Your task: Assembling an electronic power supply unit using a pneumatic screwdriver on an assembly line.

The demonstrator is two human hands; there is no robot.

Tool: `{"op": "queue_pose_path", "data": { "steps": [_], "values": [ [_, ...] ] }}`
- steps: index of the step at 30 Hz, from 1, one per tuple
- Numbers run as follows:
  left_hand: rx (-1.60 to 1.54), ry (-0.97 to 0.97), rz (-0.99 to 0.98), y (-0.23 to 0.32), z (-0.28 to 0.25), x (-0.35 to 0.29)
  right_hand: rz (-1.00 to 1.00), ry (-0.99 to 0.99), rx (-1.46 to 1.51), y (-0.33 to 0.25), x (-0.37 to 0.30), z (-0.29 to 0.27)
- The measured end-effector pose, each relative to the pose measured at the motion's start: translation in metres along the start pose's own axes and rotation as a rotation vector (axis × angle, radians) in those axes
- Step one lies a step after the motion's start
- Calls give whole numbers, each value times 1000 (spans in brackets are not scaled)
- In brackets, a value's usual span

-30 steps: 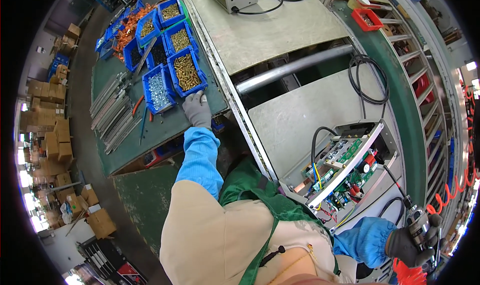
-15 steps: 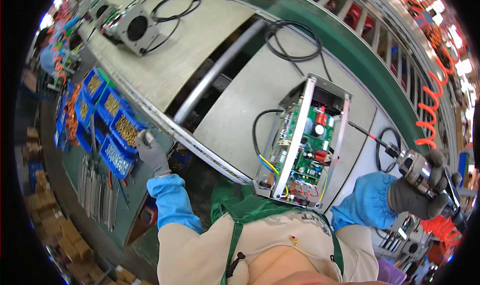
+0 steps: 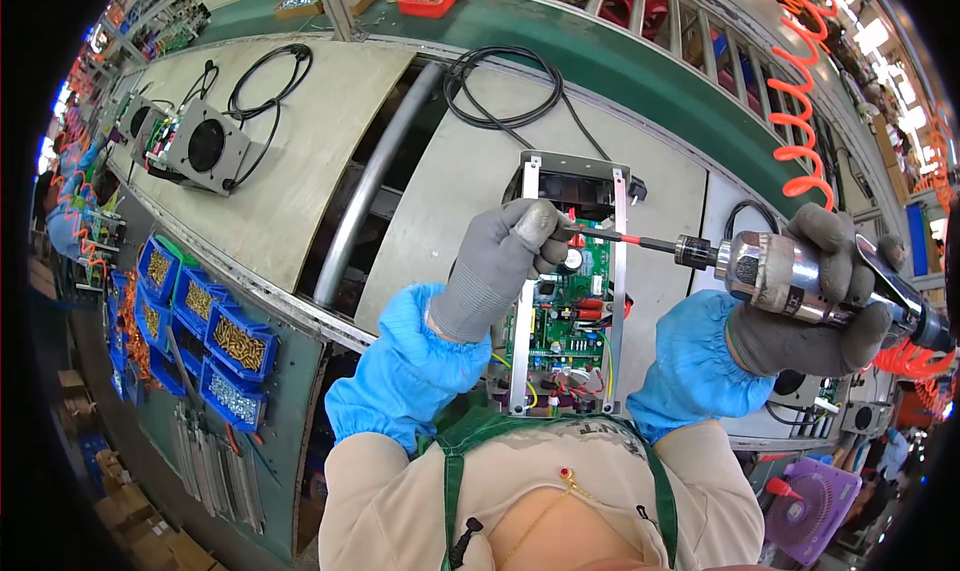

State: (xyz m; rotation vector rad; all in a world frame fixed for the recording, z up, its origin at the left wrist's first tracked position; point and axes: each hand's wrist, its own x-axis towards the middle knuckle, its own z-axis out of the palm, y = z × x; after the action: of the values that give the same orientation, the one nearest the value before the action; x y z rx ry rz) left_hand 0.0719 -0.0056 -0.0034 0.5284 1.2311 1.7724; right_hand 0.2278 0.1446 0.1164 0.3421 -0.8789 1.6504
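My right hand point(image 3: 815, 316), in a grey glove, is wrapped round a silver pneumatic screwdriver point(image 3: 757, 269). Its long bit point(image 3: 650, 242) points left across the top of an open metal chassis point(image 3: 522, 321). Inside that chassis lies a green circuit board point(image 3: 585, 316) with red and black components and wires. Above the chassis's left rail, my gloved left hand point(image 3: 500, 256) is closed in a pinch at the bit's tip. Whatever it pinches is too small and covered to make out.
Blue bins point(image 3: 238, 346) of brass and silver screws stand at the left, beside metal strips point(image 3: 215, 471). A coiled black cable point(image 3: 505, 86) lies beyond the chassis. A metal roller point(image 3: 380, 186) crosses a gap in the bench. An orange coiled hose point(image 3: 800, 121) hangs at right.
My left hand has left the screw bins and come right, over the chassis, to the bit's tip. The screwdriver has moved left and now reaches over the chassis. The view has shifted.
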Motion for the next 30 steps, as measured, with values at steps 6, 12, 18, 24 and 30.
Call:
{"op": "queue_pose_path", "data": {
  "steps": [6, 12, 18, 24, 30],
  "values": [
    [34, 12, 25, -2, 3, -2, 11, 66, -48, 7, -1, 4],
    [100, 98, 217, -7, 10, -4, 20, 35, -21, 4, -3, -1],
    [-16, 26, 280, -18, 12, -4, -154, 148, 87, 25, -10, 15],
    [248, -24, 353, 3, 15, -5, 125, -335, 204, 16, -4, -19],
    [712, -167, 603, 12, 4, -4, 189, -107, 281, 12, -7, -26]
  ]
}}
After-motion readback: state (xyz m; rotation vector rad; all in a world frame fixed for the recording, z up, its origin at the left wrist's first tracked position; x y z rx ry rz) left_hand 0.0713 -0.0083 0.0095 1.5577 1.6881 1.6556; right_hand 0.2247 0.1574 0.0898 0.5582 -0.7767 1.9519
